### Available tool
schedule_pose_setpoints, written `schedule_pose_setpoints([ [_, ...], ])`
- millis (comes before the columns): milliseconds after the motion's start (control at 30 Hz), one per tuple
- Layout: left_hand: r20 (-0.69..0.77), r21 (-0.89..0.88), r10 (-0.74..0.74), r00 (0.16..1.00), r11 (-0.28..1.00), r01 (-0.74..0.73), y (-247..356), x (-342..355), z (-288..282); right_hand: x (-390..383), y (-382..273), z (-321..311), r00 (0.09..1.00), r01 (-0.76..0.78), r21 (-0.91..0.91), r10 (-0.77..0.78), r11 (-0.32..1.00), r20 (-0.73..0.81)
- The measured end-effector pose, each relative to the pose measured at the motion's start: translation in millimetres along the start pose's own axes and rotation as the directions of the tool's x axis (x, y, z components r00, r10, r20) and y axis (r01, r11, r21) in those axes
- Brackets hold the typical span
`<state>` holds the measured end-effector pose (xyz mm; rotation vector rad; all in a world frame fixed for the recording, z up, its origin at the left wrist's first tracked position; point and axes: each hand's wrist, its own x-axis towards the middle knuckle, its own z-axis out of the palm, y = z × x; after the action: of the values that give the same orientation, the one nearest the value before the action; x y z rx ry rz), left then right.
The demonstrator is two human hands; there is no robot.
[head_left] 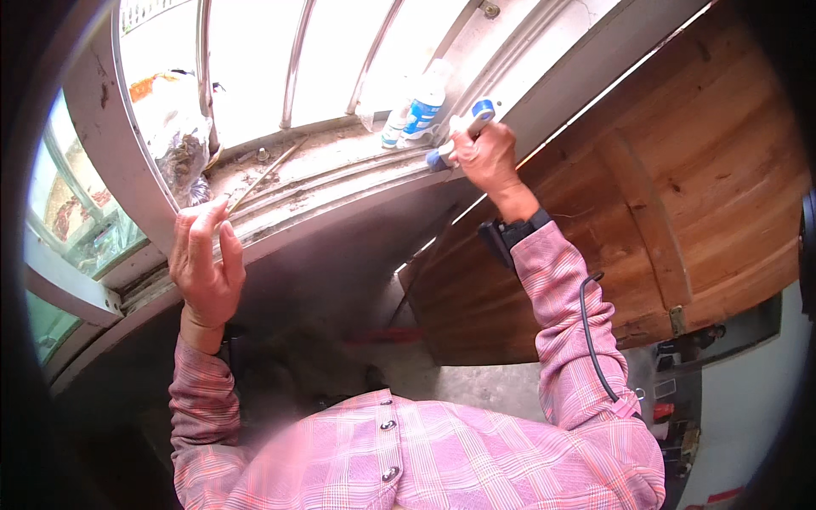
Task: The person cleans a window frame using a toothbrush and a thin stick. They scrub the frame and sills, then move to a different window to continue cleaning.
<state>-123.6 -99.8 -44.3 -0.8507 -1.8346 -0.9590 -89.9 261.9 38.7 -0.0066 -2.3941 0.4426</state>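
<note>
My right hand (489, 157) is closed around the handle of a small brush (481, 115) with a blue-tipped white handle. Its dark blue bristles (437, 161) point down and left against the window track at the edge of the sill (336, 161). Fingers apart, my left hand (208, 268) rests at the left part of the window frame. Close to its fingertips is one end of a thin stick (268, 174), which slants across the dirty sill. A white bottle with a blue label (422, 112) stands just left of the brush, beside a smaller white container (394, 127).
Metal bars (296, 64) rise behind the sill. A crumpled clear plastic bag (180, 140) sits at its left end, near a sliding glass pane (85, 204). A large wooden panel (586, 229) slants along the right side, below the frame.
</note>
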Motion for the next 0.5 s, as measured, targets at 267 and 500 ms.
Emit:
schedule_pose_setpoints([
  [267,0.029,0.008,0.015,0.999,1.0,-0.015,-1,0,0,7,1,16,0.99,0.136,-0.16,-0.139,0.978,-0.005],
  [500,0.018,0.035,0.027,0.999,0.999,-0.028,1,2,5,6,-6,19,0.998,0.054,-0.007,-0.054,0.999,0.031],
])
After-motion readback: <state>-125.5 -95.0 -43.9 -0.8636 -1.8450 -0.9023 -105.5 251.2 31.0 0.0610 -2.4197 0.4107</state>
